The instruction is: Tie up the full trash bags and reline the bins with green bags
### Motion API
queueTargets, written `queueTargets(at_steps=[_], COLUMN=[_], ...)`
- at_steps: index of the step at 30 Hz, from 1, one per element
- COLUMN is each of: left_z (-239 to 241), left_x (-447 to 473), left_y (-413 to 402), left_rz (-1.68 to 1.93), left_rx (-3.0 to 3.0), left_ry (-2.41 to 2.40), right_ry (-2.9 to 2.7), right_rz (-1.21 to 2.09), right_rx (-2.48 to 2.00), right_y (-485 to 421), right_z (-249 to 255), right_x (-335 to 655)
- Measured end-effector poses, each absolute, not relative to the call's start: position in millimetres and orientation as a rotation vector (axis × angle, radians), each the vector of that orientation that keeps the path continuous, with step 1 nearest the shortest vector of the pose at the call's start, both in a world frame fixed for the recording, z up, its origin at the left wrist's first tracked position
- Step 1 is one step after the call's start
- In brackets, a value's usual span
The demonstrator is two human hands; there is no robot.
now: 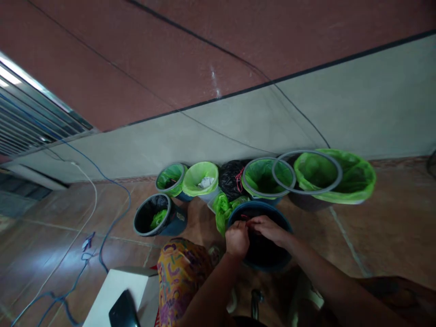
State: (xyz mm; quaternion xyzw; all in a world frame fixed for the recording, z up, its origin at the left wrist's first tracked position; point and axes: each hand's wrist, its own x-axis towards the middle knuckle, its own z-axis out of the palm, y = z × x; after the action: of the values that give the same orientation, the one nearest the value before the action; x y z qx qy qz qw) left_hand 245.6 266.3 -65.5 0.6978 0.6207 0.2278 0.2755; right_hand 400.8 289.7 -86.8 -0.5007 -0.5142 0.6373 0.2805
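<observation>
Both of my hands are over a blue bin [274, 209] whose inside is dark, apparently a black bag. Near its far rim, my left hand [237, 238] is closed, with a thin red string [244, 217] showing at the fingers. The fingers of my right hand [268, 227] pinch together close to the left ones, at the same string. Just left of this bin lies a crumpled green plastic bag [223, 211]. Behind it stands a full black garbage bag [231, 180] with a pinkish-red drawstring.
Green-lined bins [200, 168] line the wall, one with a loose grey ring [337, 175] over it. A black-lined bin [177, 220] stands to the left. A white box [117, 286] carries a phone [123, 311]. Blue cable [117, 222] crosses the tiled floor.
</observation>
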Motion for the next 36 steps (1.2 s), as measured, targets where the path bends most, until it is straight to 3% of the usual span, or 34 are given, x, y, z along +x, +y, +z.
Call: queueTargets(at_steps=[13,21,28,36], left_z=[-62,-59,-55,-67], left_x=[245,236,240,235], left_y=[267,256,255,252], left_rz=[0.229,0.132,-0.102,0.301], left_rx=[2.214,2.196,2.068,1.788], left_ry=[1.846,1.884,1.888,1.802], right_ry=[-1.694,-1.932,-2.021,-1.64], right_rz=[1.46,0.957,0.789,0.719], right_rx=[-1.487,-1.781,-1.849,-2.14], right_y=[293,291,285,300], right_z=[-66,-61,-65,-35], right_x=[402,398,395,422])
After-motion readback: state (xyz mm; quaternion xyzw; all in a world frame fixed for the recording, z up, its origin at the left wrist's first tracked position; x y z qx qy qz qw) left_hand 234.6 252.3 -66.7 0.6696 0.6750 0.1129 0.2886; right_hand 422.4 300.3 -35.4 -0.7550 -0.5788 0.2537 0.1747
